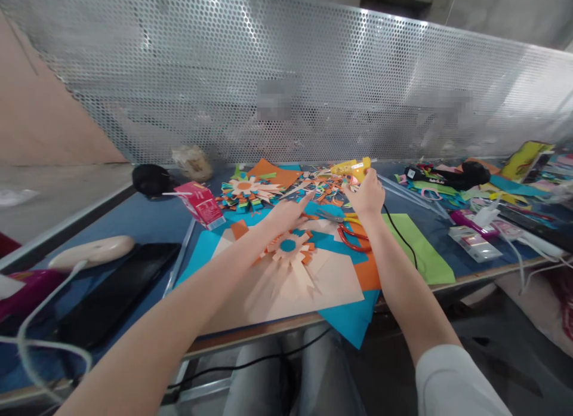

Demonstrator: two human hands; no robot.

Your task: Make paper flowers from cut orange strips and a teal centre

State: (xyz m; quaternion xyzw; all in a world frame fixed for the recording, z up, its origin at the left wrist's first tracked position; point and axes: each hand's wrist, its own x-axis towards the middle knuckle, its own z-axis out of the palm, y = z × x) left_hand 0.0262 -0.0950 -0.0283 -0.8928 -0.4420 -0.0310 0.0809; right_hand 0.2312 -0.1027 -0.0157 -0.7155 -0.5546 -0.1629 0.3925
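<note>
My right hand [367,194] grips a yellow hot glue gun [351,167], its nozzle pointing left over a heap of paper scraps. A black cord runs down from it past my forearm. My left hand [290,213] reaches to the near edge of that heap with its index finger stretched out; the other fingers are partly hidden, and I see nothing held. Below it lies a paper rosette [287,246] in peach and orange with a blue centre, on peach sheets [286,296]. Scissors [353,237] with red-orange handles rest beside my right wrist.
Another paper rosette [245,189] lies at the back left, near a pink carton [200,205]. A black phone [120,284] and white cable are at the left. A green sheet [416,249] lies at the right. A perforated metal panel [286,76] stands along the back.
</note>
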